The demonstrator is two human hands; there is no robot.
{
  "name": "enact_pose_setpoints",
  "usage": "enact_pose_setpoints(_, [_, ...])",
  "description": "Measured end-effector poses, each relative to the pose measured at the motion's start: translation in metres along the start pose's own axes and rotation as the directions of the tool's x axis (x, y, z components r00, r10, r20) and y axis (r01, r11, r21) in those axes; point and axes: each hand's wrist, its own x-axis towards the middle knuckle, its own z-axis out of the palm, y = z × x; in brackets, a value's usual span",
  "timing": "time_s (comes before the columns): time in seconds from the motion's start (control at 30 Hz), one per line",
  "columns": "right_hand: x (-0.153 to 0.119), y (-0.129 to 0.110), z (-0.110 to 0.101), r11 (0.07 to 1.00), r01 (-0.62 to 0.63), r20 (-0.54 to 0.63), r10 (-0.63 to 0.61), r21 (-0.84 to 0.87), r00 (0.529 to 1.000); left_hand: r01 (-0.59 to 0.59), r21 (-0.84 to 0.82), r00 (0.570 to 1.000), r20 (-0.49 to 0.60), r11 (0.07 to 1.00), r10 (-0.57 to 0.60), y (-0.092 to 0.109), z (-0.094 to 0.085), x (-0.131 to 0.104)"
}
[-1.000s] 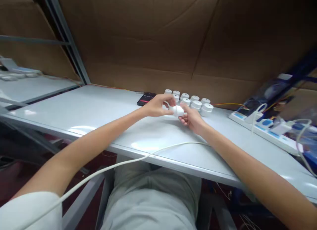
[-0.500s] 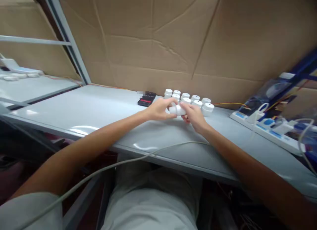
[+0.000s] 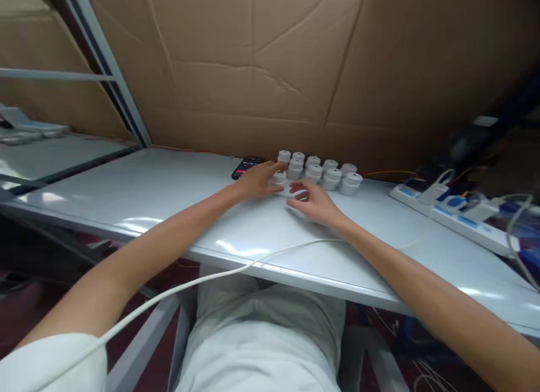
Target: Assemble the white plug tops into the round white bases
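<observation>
My left hand (image 3: pixel 262 180) has its thumb and fingers around a white round piece (image 3: pixel 279 178), which stands upright at the left end of the front row. Several similar white pieces (image 3: pixel 331 179) stand in two rows behind and to the right. Just right of the held piece, my right hand (image 3: pixel 312 202) hovers over the table with its fingers curved and apart, nothing between them. A phone (image 3: pixel 247 166) with a lit screen lies behind my left hand.
A cardboard wall (image 3: pixel 244 88) rises behind the grey table (image 3: pixel 169 184). White power strips with plugs (image 3: pixel 455 216) lie at the right. A pale cable (image 3: pixel 219 274) crosses the front edge. At the left is a metal frame (image 3: pixel 110 66).
The white piece held between both hands now stands at the left of the front row. My right hand has let go and opened; my left hand moved slightly left with the piece.
</observation>
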Motion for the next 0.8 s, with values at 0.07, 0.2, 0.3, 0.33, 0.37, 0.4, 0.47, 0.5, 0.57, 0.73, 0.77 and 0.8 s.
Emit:
enact_pose_setpoints(0.07, [-0.002, -0.003, 0.001, 0.999, 0.001, 0.038, 0.0, -0.046, 0.999, 0.027, 0.055, 0.999, -0.038, 0.998, -0.025, -0.005, 0.001, 0.001])
enact_pose_setpoints(0.2, [-0.004, -0.004, 0.002, 0.989, 0.054, 0.1, -0.041, -0.135, 0.994, 0.083, 0.139, 0.996, -0.056, 0.987, -0.076, -0.011, 0.006, 0.002])
enact_pose_setpoints(0.3, [-0.004, -0.001, 0.002, 0.978, 0.116, 0.144, -0.092, -0.171, 0.985, 0.101, 0.146, 0.995, -0.023, 0.984, -0.099, -0.014, 0.01, 0.01])
enact_pose_setpoints(0.33, [-0.003, 0.0, 0.002, 0.975, 0.131, 0.155, -0.103, -0.181, 0.983, 0.104, 0.14, 0.995, -0.018, 0.985, -0.102, -0.015, 0.011, 0.014])
enact_pose_setpoints(0.37, [-0.003, 0.001, 0.002, 0.972, 0.142, 0.162, -0.112, -0.187, 0.98, 0.108, 0.132, 0.994, -0.023, 0.985, -0.106, -0.017, 0.011, 0.021])
enact_pose_setpoints(0.4, [-0.003, 0.002, 0.002, 0.97, 0.153, 0.168, -0.121, -0.19, 0.978, 0.111, 0.121, 0.994, -0.034, 0.986, -0.107, -0.019, 0.012, 0.028])
enact_pose_setpoints(0.47, [-0.003, 0.004, 0.002, 0.967, 0.167, 0.172, -0.135, -0.191, 0.976, 0.107, 0.096, 0.993, -0.053, 0.99, -0.102, -0.024, 0.011, 0.046])
enact_pose_setpoints(0.5, [-0.002, 0.005, 0.003, 0.966, 0.175, 0.169, -0.143, -0.193, 0.975, 0.095, 0.08, 0.995, -0.048, 0.992, -0.092, -0.027, 0.01, 0.056])
enact_pose_setpoints(0.57, [-0.002, 0.006, 0.003, 0.961, 0.192, 0.171, -0.158, -0.201, 0.972, 0.075, 0.058, 0.997, 0.021, 0.995, -0.076, -0.031, 0.008, 0.074])
enact_pose_setpoints(0.73, [-0.001, 0.007, 0.004, 0.937, 0.248, 0.203, -0.201, -0.247, 0.958, 0.126, 0.168, 0.976, 0.157, 0.978, -0.153, -0.029, 0.006, 0.097])
enact_pose_setpoints(0.77, [-0.002, 0.007, 0.003, 0.931, 0.262, 0.21, -0.211, -0.253, 0.955, 0.128, 0.185, 0.976, 0.153, 0.974, -0.158, -0.028, 0.006, 0.097])
enact_pose_setpoints(0.8, [-0.002, 0.006, 0.003, 0.927, 0.274, 0.214, -0.221, -0.258, 0.951, 0.127, 0.196, 0.976, 0.148, 0.972, -0.157, -0.027, 0.006, 0.096])
